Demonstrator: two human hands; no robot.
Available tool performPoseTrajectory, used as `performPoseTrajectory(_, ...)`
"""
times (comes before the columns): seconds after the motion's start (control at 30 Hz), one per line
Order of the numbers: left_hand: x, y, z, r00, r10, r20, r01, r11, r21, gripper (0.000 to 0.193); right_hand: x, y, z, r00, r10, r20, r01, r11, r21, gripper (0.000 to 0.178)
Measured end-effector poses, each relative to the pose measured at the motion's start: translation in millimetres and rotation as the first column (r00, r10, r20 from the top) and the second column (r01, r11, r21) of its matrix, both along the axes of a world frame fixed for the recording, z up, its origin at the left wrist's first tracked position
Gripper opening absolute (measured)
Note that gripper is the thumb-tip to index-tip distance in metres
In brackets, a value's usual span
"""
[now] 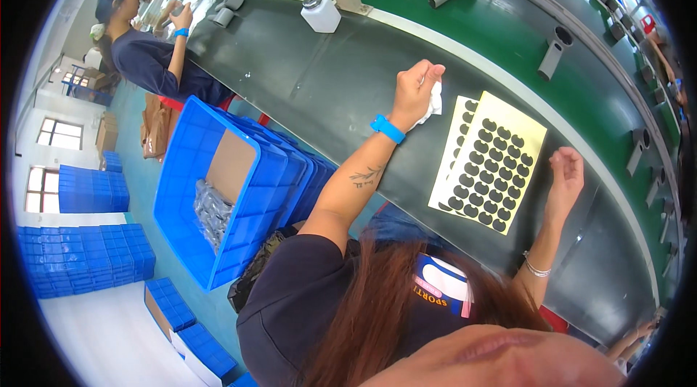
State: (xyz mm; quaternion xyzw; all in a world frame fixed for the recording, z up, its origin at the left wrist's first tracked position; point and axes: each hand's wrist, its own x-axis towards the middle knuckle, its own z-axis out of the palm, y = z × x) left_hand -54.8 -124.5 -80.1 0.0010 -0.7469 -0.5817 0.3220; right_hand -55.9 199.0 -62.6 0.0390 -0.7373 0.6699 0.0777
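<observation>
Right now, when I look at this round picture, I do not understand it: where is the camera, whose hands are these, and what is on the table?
There is no machine: you see the bare left hand and right hand of one person. The only picture comes from a wide camera worn on that person's head, looking down, so straight edges bend.

On the dark table, between the hands, lie overlapping sheets with black round stickers; farther off stands a white bottle. The left hand is closed around what looks like a white cloth. The right hand is curled; I cannot tell whether it holds anything. Beyond, grey parts lie on a green surface.
</observation>
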Motion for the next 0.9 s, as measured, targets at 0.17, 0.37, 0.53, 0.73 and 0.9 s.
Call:
performPoseTrajectory(0.17, 8, -1, -1, 0.992, -0.129, 0.012, 0.127, 0.988, 0.092, 0.054, 0, 1, -1, 1.0, 0.007, -0.013, -0.007, 1.0, -0.014, 0.013)
performPoseTrajectory(0.37, 8, 5, 4, 0.998, -0.053, -0.038, 0.051, 0.998, -0.04, 0.044, 1, 2, 0, 1.0, -0.002, -0.017, 0.001, 0.998, -0.06, 0.012)
performPoseTrajectory(0.53, -8, 2, 1, 0.975, 0.192, -0.112, -0.217, 0.933, -0.286, 0.015, 1, 5, 8, 0.997, -0.05, -0.055, 0.049, 0.999, -0.021, 0.012)
performPoseTrajectory(0.73, -11, -7, -12, 0.995, 0.097, -0.003, -0.097, 0.988, -0.121, 0.024, -6, 1, 9, 0.99, -0.077, -0.119, 0.074, 0.997, -0.028, 0.01)
performPoseTrajectory(0.9, -3, 9, 4, 0.997, 0.063, 0.034, -0.06, 0.995, -0.084, 0.022, -14, 24, 16, 0.989, -0.114, -0.091, 0.112, 0.994, -0.018, 0.014)
